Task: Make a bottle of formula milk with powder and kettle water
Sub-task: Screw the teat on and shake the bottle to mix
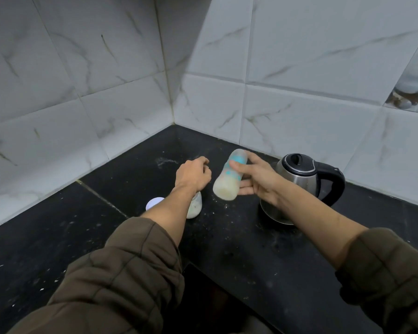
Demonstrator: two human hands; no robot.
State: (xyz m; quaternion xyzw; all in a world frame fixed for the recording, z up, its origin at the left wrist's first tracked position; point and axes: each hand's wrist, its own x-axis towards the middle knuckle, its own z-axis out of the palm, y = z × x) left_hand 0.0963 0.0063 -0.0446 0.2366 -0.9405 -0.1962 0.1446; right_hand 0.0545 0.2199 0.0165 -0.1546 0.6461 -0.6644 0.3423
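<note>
far left on the black counter point(58, 237) sits a white lid point(154, 203), and just beside it a small jar of pale powder point(195, 206), half hidden behind my left forearm. my left hand point(193, 174) hovers over the counter with fingers curled loosely inward; i see nothing in it. next comes the bottle point(229, 178), pinched in my right hand point(252, 180), thumb on the near side and fingers behind. it is held above the counter, between the jar and the steel kettle point(302, 184) at the right. its long axis runs diagonally, one end tipped up and away toward the wall, the lower end holding milky liquid toward me. blur hides which end is capped. my worry: if the top is not screwed tight, this tilt spills formula; a loose pinch could also drop it against the kettle.
</note>
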